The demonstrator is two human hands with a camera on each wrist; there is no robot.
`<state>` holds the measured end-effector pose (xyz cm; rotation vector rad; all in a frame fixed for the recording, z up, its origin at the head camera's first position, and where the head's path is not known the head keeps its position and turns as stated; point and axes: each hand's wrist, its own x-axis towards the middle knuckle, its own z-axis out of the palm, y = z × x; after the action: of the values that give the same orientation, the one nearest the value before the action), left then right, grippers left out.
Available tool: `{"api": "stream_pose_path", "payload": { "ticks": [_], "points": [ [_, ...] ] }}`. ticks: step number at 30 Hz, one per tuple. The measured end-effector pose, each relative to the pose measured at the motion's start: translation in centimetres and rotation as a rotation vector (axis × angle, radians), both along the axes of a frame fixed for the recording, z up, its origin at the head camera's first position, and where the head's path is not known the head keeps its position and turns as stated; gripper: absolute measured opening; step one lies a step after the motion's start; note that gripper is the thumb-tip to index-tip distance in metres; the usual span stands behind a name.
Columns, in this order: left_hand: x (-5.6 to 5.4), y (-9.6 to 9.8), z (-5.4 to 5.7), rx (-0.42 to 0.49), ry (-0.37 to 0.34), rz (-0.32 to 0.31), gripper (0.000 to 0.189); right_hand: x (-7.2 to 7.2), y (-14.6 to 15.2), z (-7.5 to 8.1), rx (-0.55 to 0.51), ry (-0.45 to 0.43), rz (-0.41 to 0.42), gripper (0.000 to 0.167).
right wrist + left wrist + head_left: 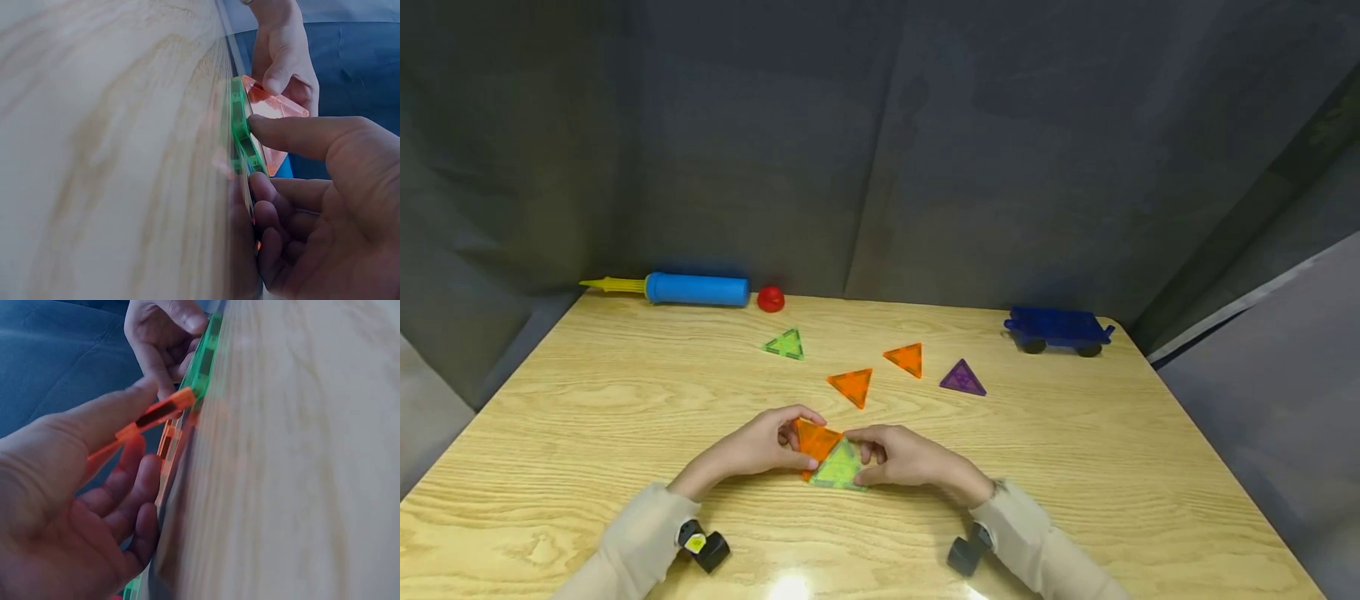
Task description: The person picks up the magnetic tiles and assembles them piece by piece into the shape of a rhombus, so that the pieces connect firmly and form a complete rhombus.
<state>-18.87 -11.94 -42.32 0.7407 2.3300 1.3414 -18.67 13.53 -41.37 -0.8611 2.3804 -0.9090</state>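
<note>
Left grip (767,443) pinching tilted orange tile (817,442); right grip (904,456) holding green tile (838,467) between thumb and fingers, tiles meeting at bench (625,400). Apparently joining edges; next move likely calling for steadying both, aligning sides. Purple triangle (963,380) lying beyond.

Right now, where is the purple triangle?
In the head view, the purple triangle lies right of the nearest orange triangle and left of the blue wheeled toy.

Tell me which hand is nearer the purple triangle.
Right. The right hand, at a green triangle, is below and left of the purple triangle in the head view; the left hand, gripping an orange triangle, is farther left.
</note>
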Motion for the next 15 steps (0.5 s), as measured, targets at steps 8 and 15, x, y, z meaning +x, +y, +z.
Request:
{"api": "stream_pose_path", "payload": {
  "ticks": [8,15],
  "points": [
    [-0.2,-0.5,0.2,-0.012,-0.012,-0.087,0.049,0.1,-0.5,0.3,0.030,0.008,0.050,0.058],
    [-0.1,-1.0,0.6,-0.025,-0.039,-0.160,0.052,0.3,-1.1,0.5,0.063,0.045,0.084,0.057]
  ]
}}
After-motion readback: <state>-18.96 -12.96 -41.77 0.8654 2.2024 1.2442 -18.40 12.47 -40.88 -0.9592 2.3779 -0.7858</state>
